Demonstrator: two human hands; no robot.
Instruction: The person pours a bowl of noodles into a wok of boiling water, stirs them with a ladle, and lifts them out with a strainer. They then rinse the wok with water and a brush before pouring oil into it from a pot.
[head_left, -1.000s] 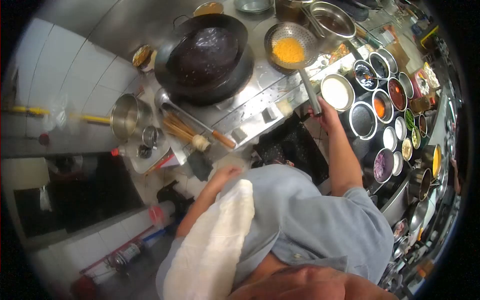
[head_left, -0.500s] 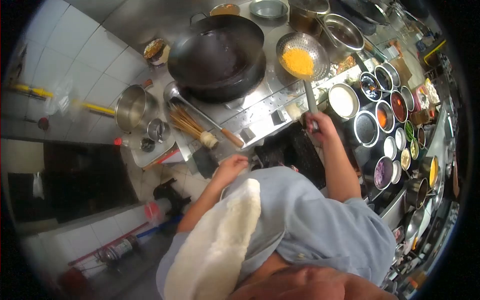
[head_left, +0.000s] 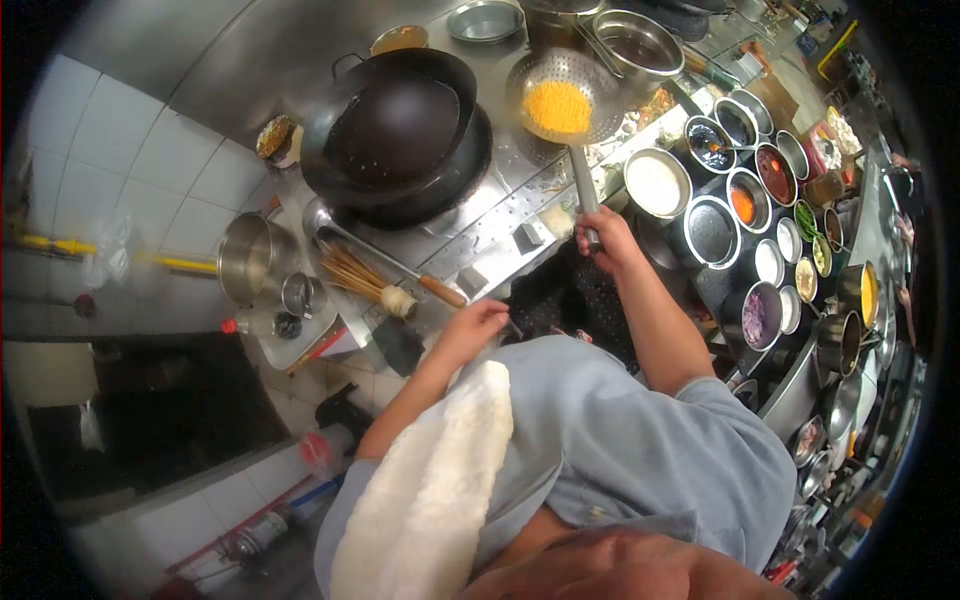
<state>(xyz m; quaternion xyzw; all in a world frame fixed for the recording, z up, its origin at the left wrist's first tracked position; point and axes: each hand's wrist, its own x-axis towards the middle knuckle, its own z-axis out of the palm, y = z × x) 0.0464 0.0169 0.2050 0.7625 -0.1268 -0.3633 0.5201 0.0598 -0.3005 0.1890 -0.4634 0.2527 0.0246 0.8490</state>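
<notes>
Left hand point(head_left: 478, 322) risen, right hand point(head_left: 607, 232) gripping strainer point(head_left: 562, 98)

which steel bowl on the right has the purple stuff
The purple-filled bowl, at the near end of the bowl rows, lowest in the picture; the others hold white, dark, orange or red contents.

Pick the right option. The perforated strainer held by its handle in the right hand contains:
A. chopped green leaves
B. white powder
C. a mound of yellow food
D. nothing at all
C: the strainer, whose handle the right hand grips, has a mound of yellow food in its bowl.
</notes>
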